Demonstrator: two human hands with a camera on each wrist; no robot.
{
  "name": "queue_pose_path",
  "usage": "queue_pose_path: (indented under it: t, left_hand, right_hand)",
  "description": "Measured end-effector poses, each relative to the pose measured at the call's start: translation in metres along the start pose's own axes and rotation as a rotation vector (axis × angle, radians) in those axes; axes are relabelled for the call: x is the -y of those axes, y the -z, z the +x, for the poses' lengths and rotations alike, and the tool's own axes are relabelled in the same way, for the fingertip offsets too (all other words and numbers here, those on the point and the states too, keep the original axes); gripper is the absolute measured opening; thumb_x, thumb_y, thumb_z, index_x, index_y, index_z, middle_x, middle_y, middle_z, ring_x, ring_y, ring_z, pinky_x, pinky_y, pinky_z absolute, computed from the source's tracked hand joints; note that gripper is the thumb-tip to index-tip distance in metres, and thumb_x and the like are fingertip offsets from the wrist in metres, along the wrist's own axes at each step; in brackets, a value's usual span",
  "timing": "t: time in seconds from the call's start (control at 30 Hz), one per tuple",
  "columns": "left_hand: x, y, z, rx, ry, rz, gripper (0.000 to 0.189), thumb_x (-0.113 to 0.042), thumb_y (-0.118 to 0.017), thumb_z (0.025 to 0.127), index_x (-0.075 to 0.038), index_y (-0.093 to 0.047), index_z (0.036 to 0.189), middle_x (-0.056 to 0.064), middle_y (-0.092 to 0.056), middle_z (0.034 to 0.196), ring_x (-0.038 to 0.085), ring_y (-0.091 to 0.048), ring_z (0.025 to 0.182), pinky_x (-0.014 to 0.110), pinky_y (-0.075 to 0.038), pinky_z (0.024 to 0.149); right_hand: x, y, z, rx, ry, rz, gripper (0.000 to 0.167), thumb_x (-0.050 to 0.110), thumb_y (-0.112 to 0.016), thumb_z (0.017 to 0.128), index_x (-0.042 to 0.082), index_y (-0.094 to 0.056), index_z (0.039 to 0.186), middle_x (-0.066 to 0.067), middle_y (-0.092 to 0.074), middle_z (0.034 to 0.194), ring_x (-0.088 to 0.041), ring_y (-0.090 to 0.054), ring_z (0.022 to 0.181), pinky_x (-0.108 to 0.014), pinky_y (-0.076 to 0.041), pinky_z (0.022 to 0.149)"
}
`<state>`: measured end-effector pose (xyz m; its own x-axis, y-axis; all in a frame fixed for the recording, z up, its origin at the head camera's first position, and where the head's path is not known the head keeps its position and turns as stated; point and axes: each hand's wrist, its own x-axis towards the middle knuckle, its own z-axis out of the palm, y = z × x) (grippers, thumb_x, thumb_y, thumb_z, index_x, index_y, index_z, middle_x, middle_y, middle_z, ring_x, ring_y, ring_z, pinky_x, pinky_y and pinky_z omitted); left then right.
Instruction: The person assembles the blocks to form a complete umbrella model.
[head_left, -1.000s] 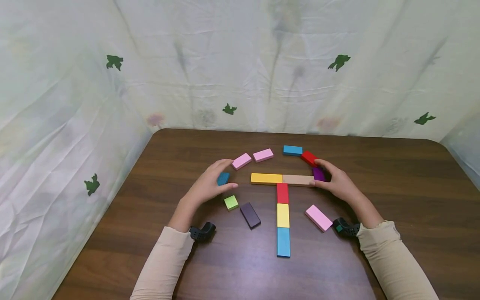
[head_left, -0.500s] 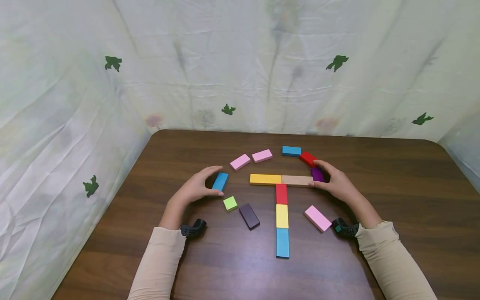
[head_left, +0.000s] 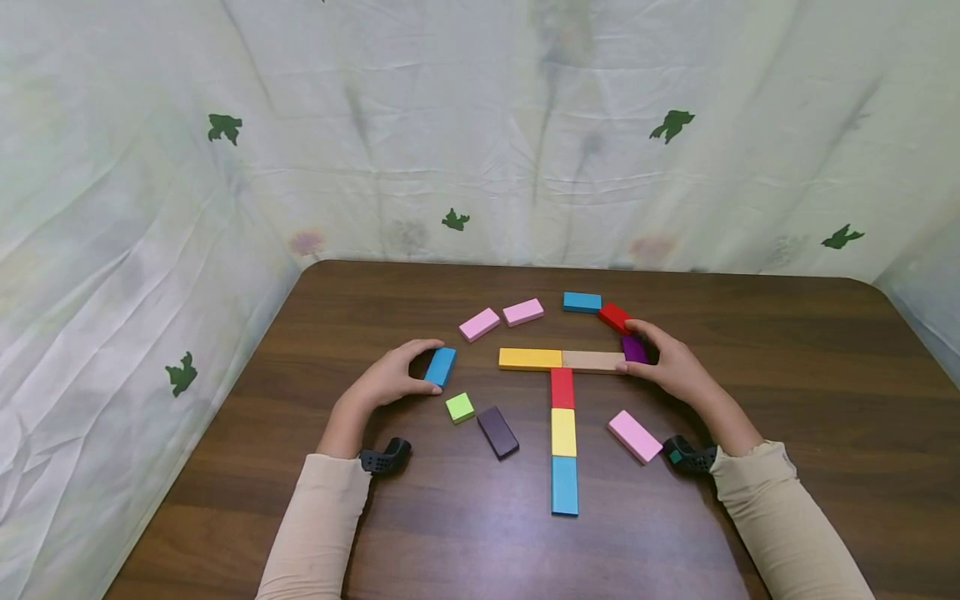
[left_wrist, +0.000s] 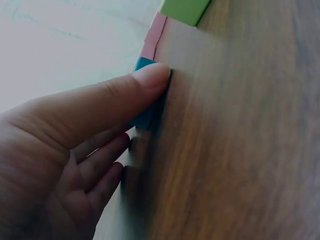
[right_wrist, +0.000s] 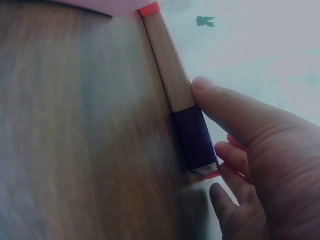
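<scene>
The left grip pinches the leftmost blue block by its ends on the bench — best eased flat — while the right grip spans the purple block beside the tan block, whether clamped I cannot tell, and should press lightly.

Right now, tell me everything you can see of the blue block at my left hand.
The blue block is a plain oblong with flat faces and straight edges, perhaps painted wood. It appears to lie flat on the brown table, slanted so its far end leans right, apart from the green block and the nearest pink block. Your left hand holds it, thumb at the near end and a finger at the far end; in the left wrist view the thumb covers part of it.
</scene>
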<state>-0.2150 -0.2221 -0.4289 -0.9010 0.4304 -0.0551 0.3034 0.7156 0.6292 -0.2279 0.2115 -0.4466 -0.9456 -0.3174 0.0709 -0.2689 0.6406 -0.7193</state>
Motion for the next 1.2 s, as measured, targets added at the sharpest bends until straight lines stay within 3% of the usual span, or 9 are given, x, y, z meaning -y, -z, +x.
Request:
queue_pose_path:
  t: [0.27,0.53,0.83,1.2]
  left_hand:
    - [-0.003,-0.003,0.005,-0.067,-0.021,0.018,0.069,-0.034,-0.075,0.072,-0.012,-0.045,0.131,0.007,-0.043,0.131,0.024,-0.037,0.121,0.044,-0.031,0.096]
    - [-0.016,-0.008,0.013,-0.112,-0.106,0.019,0.068,-0.033,-0.075,0.072,-0.011,-0.046,0.129,0.006,-0.045,0.127,0.023,-0.041,0.116,0.043,-0.034,0.094]
    - [-0.026,-0.016,0.022,-0.166,-0.123,0.047,0.073,-0.034,-0.075,0.072,-0.006,-0.043,0.131,0.009,-0.044,0.128,0.023,-0.041,0.116,0.042,-0.035,0.094]
    - [-0.033,-0.025,0.033,-0.136,-0.115,0.075,0.072,-0.036,-0.074,0.072,-0.006,-0.043,0.130,0.011,-0.044,0.128,0.025,-0.043,0.115,0.041,-0.035,0.094]
  right_hand:
    - [0.000,0.000,0.000,-0.002,0.004,-0.002,0.078,0.040,-0.070,0.076,0.005,-0.035,0.136,-0.018,-0.036,0.135,-0.036,-0.031,0.123,-0.052,-0.026,0.097]
    - [0.000,0.001,0.000,0.003,-0.015,-0.008,0.079,0.042,-0.069,0.075,0.006,-0.034,0.137,-0.018,-0.035,0.136,-0.035,-0.030,0.123,-0.052,-0.027,0.097]
    - [0.001,0.000,0.000,0.003,-0.013,-0.009,0.080,0.041,-0.070,0.075,0.005,-0.034,0.137,-0.018,-0.035,0.137,-0.036,-0.029,0.124,-0.052,-0.027,0.097]
    - [0.002,0.000,0.000,0.008,-0.020,-0.012,0.080,0.041,-0.070,0.076,0.005,-0.033,0.137,-0.018,-0.034,0.137,-0.036,-0.029,0.124,-0.052,-0.027,0.097]
